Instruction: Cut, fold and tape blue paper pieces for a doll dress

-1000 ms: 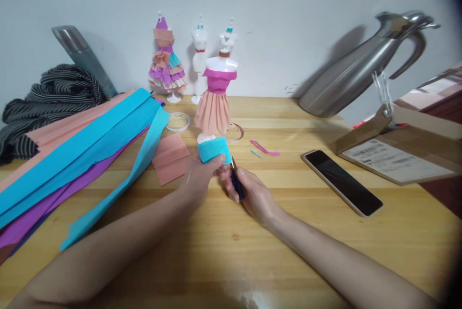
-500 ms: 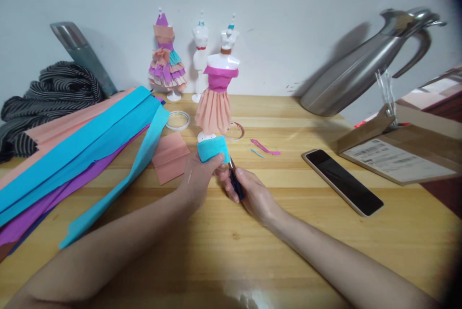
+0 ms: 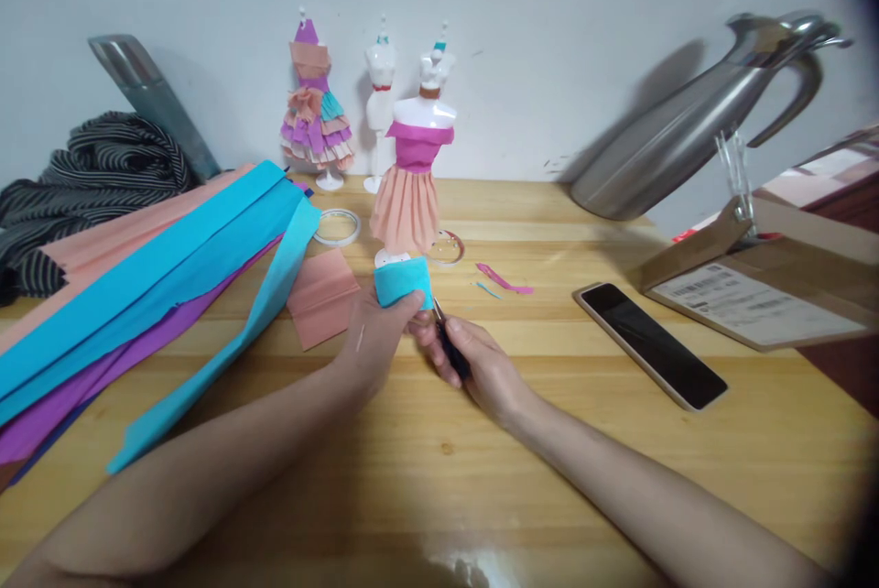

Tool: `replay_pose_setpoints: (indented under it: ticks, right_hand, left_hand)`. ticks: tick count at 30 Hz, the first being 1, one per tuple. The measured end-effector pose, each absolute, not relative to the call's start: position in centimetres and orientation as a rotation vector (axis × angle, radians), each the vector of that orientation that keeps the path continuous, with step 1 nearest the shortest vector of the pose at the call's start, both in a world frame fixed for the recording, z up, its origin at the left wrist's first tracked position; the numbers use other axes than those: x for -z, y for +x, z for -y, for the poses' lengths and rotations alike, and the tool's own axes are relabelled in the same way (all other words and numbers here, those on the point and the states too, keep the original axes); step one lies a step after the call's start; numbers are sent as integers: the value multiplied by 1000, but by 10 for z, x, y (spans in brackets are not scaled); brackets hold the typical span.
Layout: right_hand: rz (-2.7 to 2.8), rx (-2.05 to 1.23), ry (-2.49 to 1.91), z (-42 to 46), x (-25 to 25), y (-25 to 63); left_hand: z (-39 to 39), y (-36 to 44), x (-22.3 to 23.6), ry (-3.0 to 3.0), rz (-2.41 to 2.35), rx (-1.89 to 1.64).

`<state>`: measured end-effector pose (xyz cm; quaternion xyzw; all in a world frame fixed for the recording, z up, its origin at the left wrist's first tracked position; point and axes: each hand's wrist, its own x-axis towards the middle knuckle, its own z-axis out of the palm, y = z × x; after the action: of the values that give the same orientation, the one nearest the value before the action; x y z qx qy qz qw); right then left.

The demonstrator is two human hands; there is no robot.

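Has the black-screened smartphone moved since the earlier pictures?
No: judged against the dark knot in the pale wooden table, the black-screened rectangular smartphone lies where it did.

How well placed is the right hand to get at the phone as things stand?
Probably yes: the phone lies to the right of the right hand, and no object shows between them. That hand holds scissors, though, so its grip would likely have to let go of them first.
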<state>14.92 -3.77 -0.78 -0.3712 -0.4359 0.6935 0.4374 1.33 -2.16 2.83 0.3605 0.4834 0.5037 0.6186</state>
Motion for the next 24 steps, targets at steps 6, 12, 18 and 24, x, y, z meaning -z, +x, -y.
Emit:
replay_pose_setpoints:
  ticks: [6, 12, 18, 24]
  right_hand:
    - [1090, -1730, -930, 37, 7, 149]
    - [1111, -1724, -940, 38, 8, 149]
    - [1110, -1713, -951, 38, 7, 148]
    - [1143, -1713, -975, 38, 7, 149]
  left_hand:
    - [21, 14, -36, 860, -1255, -1162]
    - [22, 15, -38, 829, -1295, -1151]
    - [21, 16, -38, 802, -1311, -1151]
    - [19, 16, -38, 754, -1293, -1182]
